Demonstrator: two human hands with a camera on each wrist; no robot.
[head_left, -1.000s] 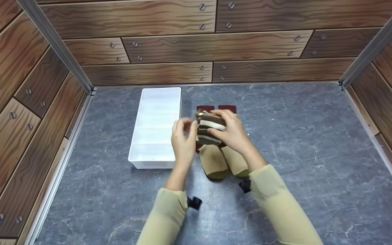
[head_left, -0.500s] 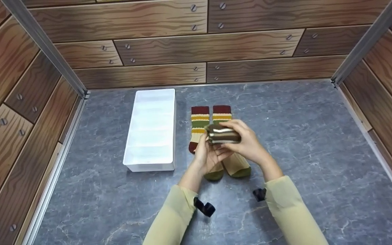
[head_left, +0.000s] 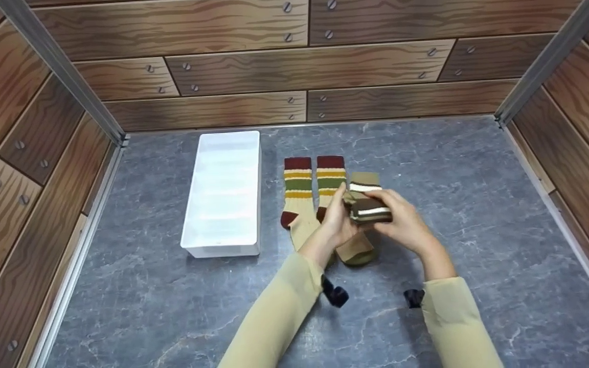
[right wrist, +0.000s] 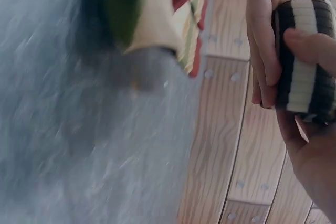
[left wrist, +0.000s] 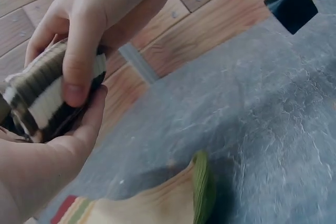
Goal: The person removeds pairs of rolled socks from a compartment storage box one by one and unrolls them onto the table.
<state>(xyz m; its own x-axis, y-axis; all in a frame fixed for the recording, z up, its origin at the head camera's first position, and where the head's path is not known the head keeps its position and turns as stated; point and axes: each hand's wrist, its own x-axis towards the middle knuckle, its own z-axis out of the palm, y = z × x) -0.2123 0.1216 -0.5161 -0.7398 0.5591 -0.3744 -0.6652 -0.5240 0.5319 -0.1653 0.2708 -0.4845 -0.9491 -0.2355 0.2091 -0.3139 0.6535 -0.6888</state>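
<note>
Both hands hold a rolled bundle of brown socks (head_left: 371, 210) with white and dark stripes, over the right side of a flat cream pair. My left hand (head_left: 336, 225) cups the bundle from below and the left, its thumb at the bundle's left corner. My right hand (head_left: 407, 222) grips the right end, and in the left wrist view its thumb presses on the stripes. A loose olive cuff (head_left: 365, 178) sticks out past the far side of the roll. Below lie a left cream sock (head_left: 298, 191) and a right cream sock (head_left: 331, 176), partly hidden by the hands.
A long white plastic box (head_left: 221, 189) stands left of the cream socks on the grey marbled surface (head_left: 146, 286). Wood-patterned panels (head_left: 243, 66) enclose the back and both sides. A black strap end (head_left: 335, 294) hangs at the left cuff.
Both hands have moved to the right with the brown bundle, uncovering more of the cream socks. The left hand has gone from the bundle's side to underneath, and a cuff now extends from the roll.
</note>
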